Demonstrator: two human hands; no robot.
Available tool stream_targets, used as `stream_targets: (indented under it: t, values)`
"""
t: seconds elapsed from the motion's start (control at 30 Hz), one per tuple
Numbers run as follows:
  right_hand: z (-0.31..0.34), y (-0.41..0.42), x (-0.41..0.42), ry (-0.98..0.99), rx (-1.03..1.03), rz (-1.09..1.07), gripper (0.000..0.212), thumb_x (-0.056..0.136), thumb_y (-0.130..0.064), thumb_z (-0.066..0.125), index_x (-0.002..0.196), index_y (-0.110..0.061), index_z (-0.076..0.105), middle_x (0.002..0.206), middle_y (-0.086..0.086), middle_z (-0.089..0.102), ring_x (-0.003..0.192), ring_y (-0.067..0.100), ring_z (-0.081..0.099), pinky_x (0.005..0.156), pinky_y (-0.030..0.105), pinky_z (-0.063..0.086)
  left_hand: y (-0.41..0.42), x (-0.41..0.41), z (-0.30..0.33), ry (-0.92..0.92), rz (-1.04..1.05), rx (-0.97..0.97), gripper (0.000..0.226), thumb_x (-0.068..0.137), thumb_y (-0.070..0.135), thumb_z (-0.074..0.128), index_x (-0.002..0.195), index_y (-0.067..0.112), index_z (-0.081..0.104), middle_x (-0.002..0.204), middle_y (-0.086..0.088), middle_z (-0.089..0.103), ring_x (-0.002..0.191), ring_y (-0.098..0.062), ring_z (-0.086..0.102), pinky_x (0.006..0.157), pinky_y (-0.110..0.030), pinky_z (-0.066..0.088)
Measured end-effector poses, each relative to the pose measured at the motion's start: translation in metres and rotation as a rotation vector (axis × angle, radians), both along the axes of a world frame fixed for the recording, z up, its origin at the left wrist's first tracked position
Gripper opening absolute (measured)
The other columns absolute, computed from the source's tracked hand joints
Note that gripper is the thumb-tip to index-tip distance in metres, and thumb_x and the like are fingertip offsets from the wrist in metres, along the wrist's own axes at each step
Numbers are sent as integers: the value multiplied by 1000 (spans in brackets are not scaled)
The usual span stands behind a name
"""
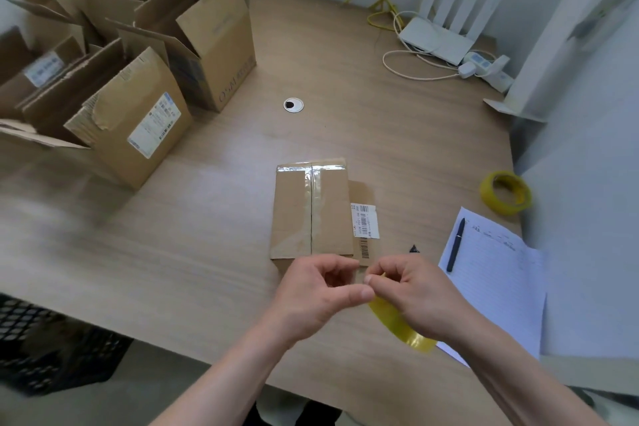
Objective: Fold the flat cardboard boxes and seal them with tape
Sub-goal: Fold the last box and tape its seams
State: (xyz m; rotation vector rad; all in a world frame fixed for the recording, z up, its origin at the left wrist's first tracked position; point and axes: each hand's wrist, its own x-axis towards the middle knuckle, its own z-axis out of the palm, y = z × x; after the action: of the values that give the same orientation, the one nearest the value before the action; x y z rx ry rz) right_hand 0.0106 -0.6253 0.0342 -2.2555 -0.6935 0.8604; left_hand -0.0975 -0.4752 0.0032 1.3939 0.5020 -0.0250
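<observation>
- A small cardboard box (311,211) lay on the wooden surface (397,135), just beyond the hands; clear tape ran along its centre seam and across its far edge, and a flap with a barcode label (366,221) projected from its right side.
- A strip of yellow tape (401,327) was held above the near edge of the box and trailed down toward the right wrist.
- The left hand (320,294) had its fingers curled, thumb and fingertips meeting the upper end of the strip.
- The right hand (411,290) pinched the same end of the strip with curled fingers.
- A roll of yellow tape (505,192) stood to the right, near the surface's edge.
- A lined sheet of paper (498,280) lay right of the hands, with a dark pen (455,245) resting on it.
- Several opened cardboard boxes (131,55) stood grouped at far left.
- A white router (446,24) and cables occupied the far right corner.
</observation>
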Motion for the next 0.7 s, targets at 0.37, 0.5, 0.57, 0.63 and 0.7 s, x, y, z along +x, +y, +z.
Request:
stream_targets:
  t: [0.37,0.5,0.57,0.63,0.7]
  values:
    - [2,-5,0,285,59,60,23,69,-50,67,84,-33,71,70,-9,62,68,7,58,68,32,49,2,-5,5,16,41,296,27,83,13,75,63,32,74,54,9,61,53,-5,52,53,-24,43]
    - [-1,-15,-12,687,174,29,36,77,-17,74,112,-22,65,77,6,61,68,23,63,68,39,57,1,-14,1,36,57,307,28,84,13,75,63,33,73,52,8,59,51,-6,51,52,-21,41]
    - [0,-23,-13,759,153,57,56,82,-21,71,134,-29,51,79,10,64,70,23,61,68,34,53,2,-20,-3,57,75,291,29,84,11,74,62,30,72,52,8,59,51,-5,51,52,-21,41]
    - [3,-32,-10,799,124,133,68,86,-24,68,145,-36,36,85,14,69,78,25,61,75,31,51,3,-28,-5,72,102,295,24,84,11,74,65,25,73,53,8,59,51,-6,52,52,-21,41]
    - [9,-37,-5,834,110,214,66,91,-24,63,147,-38,31,94,16,71,88,26,64,83,29,50,6,-33,-9,82,150,296,20,84,11,73,69,22,73,52,7,59,51,-7,52,52,-22,42]
